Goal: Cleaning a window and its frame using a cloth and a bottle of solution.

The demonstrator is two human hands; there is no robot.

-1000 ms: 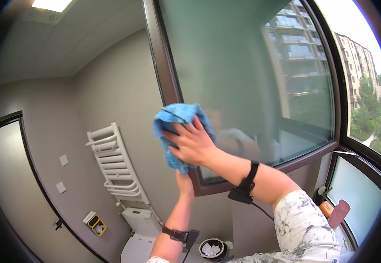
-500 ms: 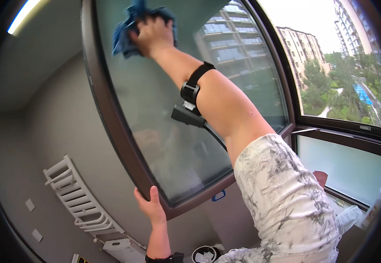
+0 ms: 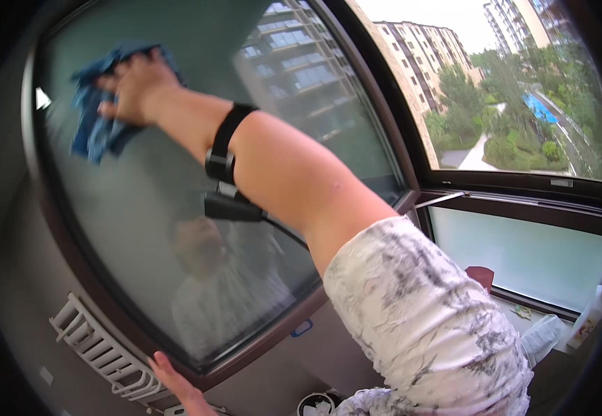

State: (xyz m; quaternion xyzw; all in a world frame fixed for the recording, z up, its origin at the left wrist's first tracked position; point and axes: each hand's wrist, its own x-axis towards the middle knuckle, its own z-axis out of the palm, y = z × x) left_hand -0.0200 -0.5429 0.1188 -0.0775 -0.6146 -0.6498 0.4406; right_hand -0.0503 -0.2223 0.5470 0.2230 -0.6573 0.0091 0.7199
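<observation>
An open window sash [image 3: 281, 326] with a dark brown frame and misty glass fills the middle of the view. High on its left side, my right hand [image 3: 138, 87] presses a crumpled blue cloth [image 3: 93, 135] against the pane. The fingers lie over the cloth, slightly blurred. My right arm reaches up across the glass, in a white-and-grey patterned sleeve, with a black strap and small device [image 3: 221, 166] on the forearm. At the sash's lower corner, my left hand [image 3: 179, 385] grips the frame's edge; part of it is hidden.
Behind the sash, a white towel rail [image 3: 103, 347] hangs on the grey wall. A metal stay [image 3: 443, 200] links sash and fixed frame. Right of it are a frosted lower pane [image 3: 516, 253], a white bottle [image 3: 588, 315] and a clear plastic container [image 3: 542, 338]. A bin [image 3: 315, 402] stands below.
My view has shifted, so the sash sits further left and the towel rail lower. My right hand and the cloth have slid toward the sash's left edge. My left hand stays at the lower corner.
</observation>
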